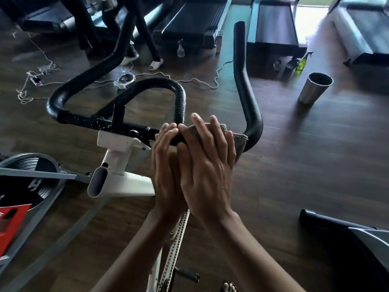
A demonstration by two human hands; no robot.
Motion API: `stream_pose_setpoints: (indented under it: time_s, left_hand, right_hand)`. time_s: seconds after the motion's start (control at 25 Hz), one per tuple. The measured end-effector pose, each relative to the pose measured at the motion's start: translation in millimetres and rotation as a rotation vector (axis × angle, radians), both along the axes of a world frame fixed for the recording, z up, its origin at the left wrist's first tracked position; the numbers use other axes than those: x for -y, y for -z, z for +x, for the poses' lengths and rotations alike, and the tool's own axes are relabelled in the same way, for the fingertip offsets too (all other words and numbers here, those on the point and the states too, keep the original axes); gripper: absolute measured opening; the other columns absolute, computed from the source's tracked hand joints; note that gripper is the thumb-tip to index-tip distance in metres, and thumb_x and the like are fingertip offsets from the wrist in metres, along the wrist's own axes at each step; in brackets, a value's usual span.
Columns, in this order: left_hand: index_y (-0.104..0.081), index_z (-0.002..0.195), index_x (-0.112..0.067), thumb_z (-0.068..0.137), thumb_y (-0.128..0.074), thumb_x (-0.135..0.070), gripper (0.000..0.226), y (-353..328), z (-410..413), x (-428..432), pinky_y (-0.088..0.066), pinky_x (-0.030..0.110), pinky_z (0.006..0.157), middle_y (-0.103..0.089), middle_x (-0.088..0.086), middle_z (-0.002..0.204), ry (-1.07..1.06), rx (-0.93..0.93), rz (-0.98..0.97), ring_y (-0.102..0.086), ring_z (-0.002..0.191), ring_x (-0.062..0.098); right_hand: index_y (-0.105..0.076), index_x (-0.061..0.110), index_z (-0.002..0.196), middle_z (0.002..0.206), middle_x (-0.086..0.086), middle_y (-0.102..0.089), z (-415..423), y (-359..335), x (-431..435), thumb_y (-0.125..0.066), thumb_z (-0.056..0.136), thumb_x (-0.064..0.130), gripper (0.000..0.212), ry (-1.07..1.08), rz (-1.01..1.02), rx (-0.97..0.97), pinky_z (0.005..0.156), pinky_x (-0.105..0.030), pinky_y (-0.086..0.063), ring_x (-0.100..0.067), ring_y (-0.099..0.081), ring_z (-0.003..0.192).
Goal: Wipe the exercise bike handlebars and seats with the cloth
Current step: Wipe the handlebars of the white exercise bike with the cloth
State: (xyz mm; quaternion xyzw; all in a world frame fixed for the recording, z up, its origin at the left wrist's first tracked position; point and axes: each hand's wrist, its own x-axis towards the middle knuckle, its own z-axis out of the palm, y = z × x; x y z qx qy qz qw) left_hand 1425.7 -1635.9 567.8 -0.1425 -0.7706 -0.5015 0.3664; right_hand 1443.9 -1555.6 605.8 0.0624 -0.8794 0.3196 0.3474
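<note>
Dead centre, on the crossbar of the black handlebars [84,120]: both hands. Right hand [208,165] flat on the grey-brown cloth [239,142], fingers straight and slightly spread, pressing it against the bar. Cloth draped over the bar just to the 3 o'clock side of the middle loop, one folded edge sticking out past the fingers. Left hand [166,163] touching the right hand on its 9 o'clock side and partly under it, fingers curled over the bare bar right beside the cloth. Droplets all over the loop and the 9 o'clock stretch of the bar.

Toward 2 o'clock, upright on the wood floor [294,165], a steel cup [314,89]; a little farther up, a green bottle [301,63]. At 12 o'clock, a clear spray bottle [180,49] at the foot of a treadmill [193,22]. At 10 o'clock, tangled white cables [45,68]. At 8 o'clock, the flywheel [27,178]; at 6 o'clock, a chain [176,245] between the forearms.
</note>
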Motion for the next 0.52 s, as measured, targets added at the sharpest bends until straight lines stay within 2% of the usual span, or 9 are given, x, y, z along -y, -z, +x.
stream_pose_setpoints:
  time_s: [0.08,0.2,0.24,0.36,0.52]
  left_hand:
    - [-0.044,0.139,-0.001,0.104,-0.043,-0.007,0.035,4.7,-4.5,2.7,-0.031,0.056,0.117,-0.050,0.013,0.144,-0.017,0.000,-0.098,-0.040,0.142,0.032]
    - [-0.044,0.141,0.001,0.105,-0.035,-0.014,0.039,7.9,-8.3,0.2,-0.016,0.040,0.124,-0.047,0.010,0.148,-0.055,0.019,-0.218,-0.030,0.148,0.023]
    - [-0.047,0.139,0.002,0.104,-0.037,-0.011,0.039,7.5,-8.9,-0.4,-0.015,0.040,0.124,-0.047,0.013,0.148,-0.083,0.022,-0.264,-0.029,0.148,0.026]
    - [-0.053,0.137,0.001,0.102,-0.039,-0.009,0.039,5.3,-5.0,-10.6,-0.013,0.051,0.124,-0.048,0.016,0.148,-0.132,0.015,-0.354,-0.031,0.147,0.032]
    - [-0.046,0.140,-0.003,0.103,-0.038,-0.011,0.039,6.7,-0.1,-37.8,-0.008,0.052,0.124,-0.048,0.015,0.147,-0.096,-0.027,-0.355,-0.034,0.146,0.034]
  right_hand:
    - [-0.067,0.019,0.130,0.145,-0.003,-0.056,-7.8,10.9,-2.1,-0.048,0.104,0.029,0.034,0.030,0.068,-0.083,0.123,-0.041,-0.021,-0.023,-0.039,0.142]
    - [-0.066,0.019,0.132,0.141,-0.004,-0.058,-16.8,29.8,-30.6,-0.048,0.106,0.025,0.032,-0.009,0.117,-0.212,0.120,-0.044,-0.028,-0.023,-0.043,0.137]
    - [-0.063,0.020,0.135,0.142,-0.003,-0.056,-19.0,34.9,-41.2,-0.049,0.106,0.023,0.032,-0.027,0.114,-0.247,0.119,-0.047,-0.030,-0.023,-0.043,0.137]
    - [-0.051,0.016,0.139,0.145,-0.003,-0.047,-22.2,42.1,-59.8,-0.046,0.107,0.021,0.033,-0.102,0.015,-0.269,0.115,-0.055,-0.033,-0.025,-0.042,0.139]
    - [-0.047,0.015,0.140,0.144,-0.005,-0.045,-30.9,43.8,-87.3,-0.046,0.105,0.021,0.035,-0.244,0.112,-0.335,0.120,-0.048,-0.028,-0.026,-0.042,0.137]
